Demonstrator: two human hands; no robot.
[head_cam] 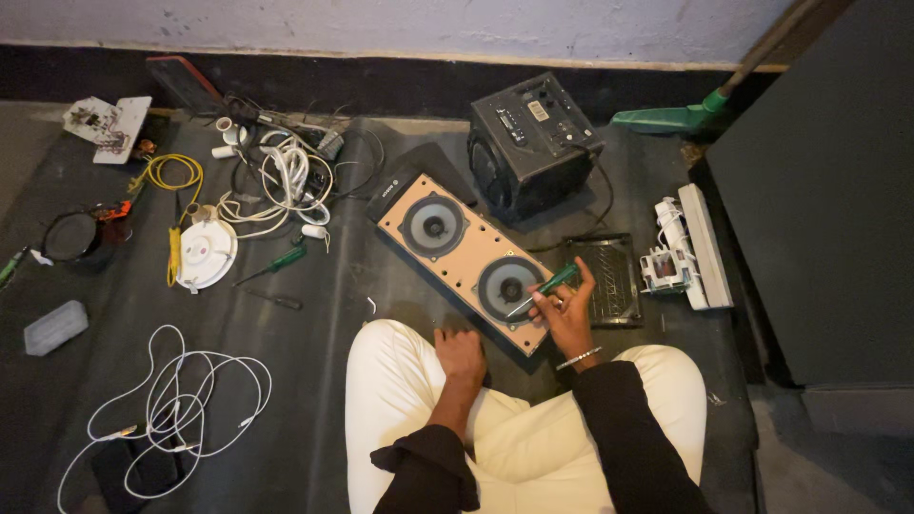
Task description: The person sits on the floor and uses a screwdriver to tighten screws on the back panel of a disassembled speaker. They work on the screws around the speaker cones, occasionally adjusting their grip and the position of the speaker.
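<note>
two speaker cones on one wooden panel (455, 255), lying flat on the dark mat (314, 381) just ahead of crossed legs in cream trousers (400, 419). right hand (566, 314) closed around a green-handled screwdriver (545, 288), thumb and fingers pinching the shaft, tip angled down toward the rim of the near cone (507, 286). left hand (460, 352) knuckles-down on the mat at the panel's near edge, fingers curled under, nothing visible in its grip; can't tell whether touching the panel or only beside it.

risks, as judgement:
- tip close to the soft cone. one slip off a screw head likely punctures or dents it.
- panel apparently not pinned by the left hand. torque on a screw could spin or skate it across the mat.
- loosened screws on a dark mat easy to lose; none visible now.
- black speaker box (533, 143) just behind the panel with a cable running off it. a shove backwards could snag that cable.
- clutter well off to the left: white cable tangle (281, 186), round white fitting (205, 252), second green screwdriver (276, 265). low risk unless reaching across.
- dim light, screw heads hard to read, wrong-size tip could strip them.
</note>
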